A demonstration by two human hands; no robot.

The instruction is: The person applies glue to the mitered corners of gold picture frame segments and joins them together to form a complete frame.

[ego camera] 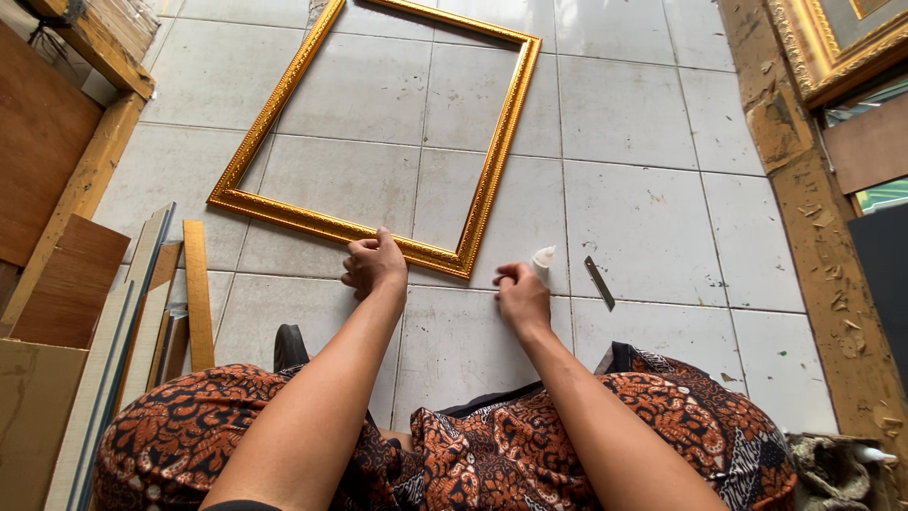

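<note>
Figure: Head view of a gold frame (378,132) lying flat on the tiled floor (624,123), its near rail just ahead of your knees. Your left hand (375,265) is curled closed over that near rail, toward its right-hand corner, steadying it. Your right hand (520,295) rests on the floor just right of the corner, fingers pinched shut; whether they grip anything cannot be told. A small white bottle (543,259) stands touching or just beyond its fingertips, nozzle up. A thin metal blade (599,282) lies on the floor near the bottle, to its right. Wood strips (197,293) lean along the floor's left edge.

To work the corner well, keep your left hand pressing the rail flat so the mitre cannot shift. Take the bottle low on its body, tilt it slowly, and keep the blade clear of your wrist.
</note>
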